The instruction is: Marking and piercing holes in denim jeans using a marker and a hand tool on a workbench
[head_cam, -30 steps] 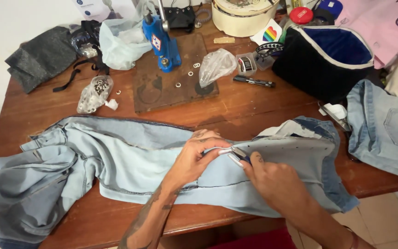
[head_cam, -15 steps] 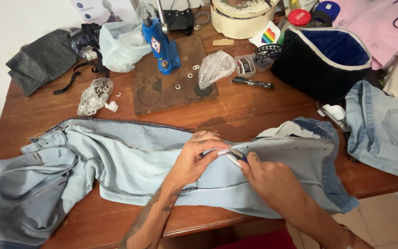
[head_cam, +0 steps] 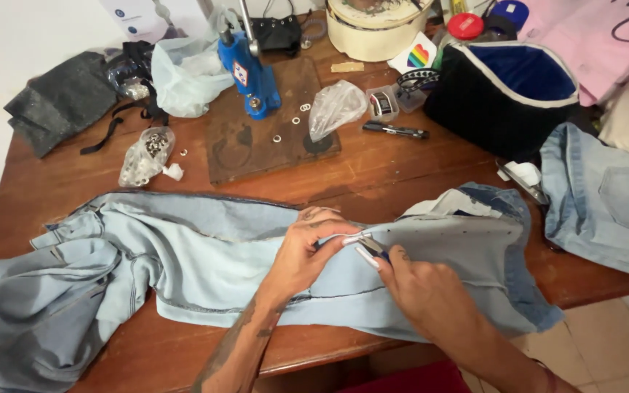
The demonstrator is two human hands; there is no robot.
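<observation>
A pair of light blue jeans (head_cam: pixel 205 255) lies spread across the wooden table (head_cam: pixel 373 171), turned inside out near the waistband. My left hand (head_cam: pixel 307 247) pinches a fold of the denim at its upper edge. My right hand (head_cam: pixel 424 291) meets it from the right, holding a small dark pointed tool (head_cam: pixel 371 246) against the same fold. Rows of small dots run along the pale fabric (head_cam: pixel 467 233) to the right of my fingers.
A blue hand press (head_cam: pixel 245 69) stands on a dark board (head_cam: pixel 271 138) with loose metal rings. Plastic bags of hardware (head_cam: pixel 143 156), a black pen (head_cam: pixel 394 131), a black pouch with blue lining (head_cam: pixel 511 94), a round tin (head_cam: pixel 376 25) and more denim (head_cam: pixel 606 196) sit around.
My hands stay on the same fold of the jeans with only slight finger shifts. Nothing else on the table has moved.
</observation>
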